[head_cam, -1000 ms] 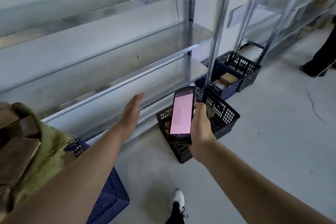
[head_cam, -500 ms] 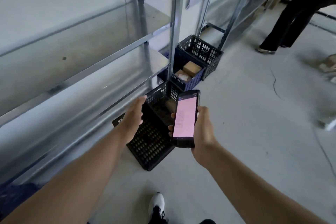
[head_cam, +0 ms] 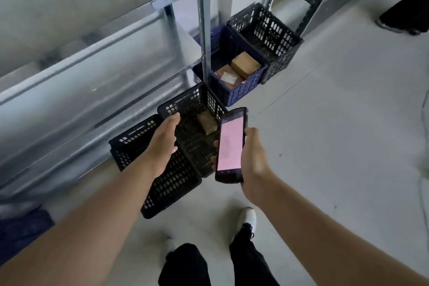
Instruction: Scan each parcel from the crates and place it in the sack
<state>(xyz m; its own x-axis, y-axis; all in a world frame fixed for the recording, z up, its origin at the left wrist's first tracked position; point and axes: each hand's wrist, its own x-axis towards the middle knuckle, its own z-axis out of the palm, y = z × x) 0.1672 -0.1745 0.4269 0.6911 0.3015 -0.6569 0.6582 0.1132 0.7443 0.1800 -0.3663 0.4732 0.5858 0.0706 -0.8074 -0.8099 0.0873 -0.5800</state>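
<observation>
Stepping nearer over the last half second, the person has brought both hands over the black crates. The left hand [head_cam: 163, 140] now reaches out flat, fingers straight and together, its grip wide open and holding nothing. Its fingertips are at the rim of the black crate [head_cam: 185, 102] just in front of the shelving post [head_cam: 204, 18], though I cannot tell whether they touch it. A small brown parcel [head_cam: 207, 121] lies on that crate's floor, at the end nearest the post. The right hand [head_cam: 254, 160] has its grip closed round a handheld scanner [head_cam: 229, 146] with its pink screen lit. A second black crate [head_cam: 167, 183] sits farther out from the post, toward the person. At the post's foot a blue crate [head_cam: 241, 93] holds a plain cardboard parcel [head_cam: 245, 64] and a labelled parcel [head_cam: 228, 76].
</observation>
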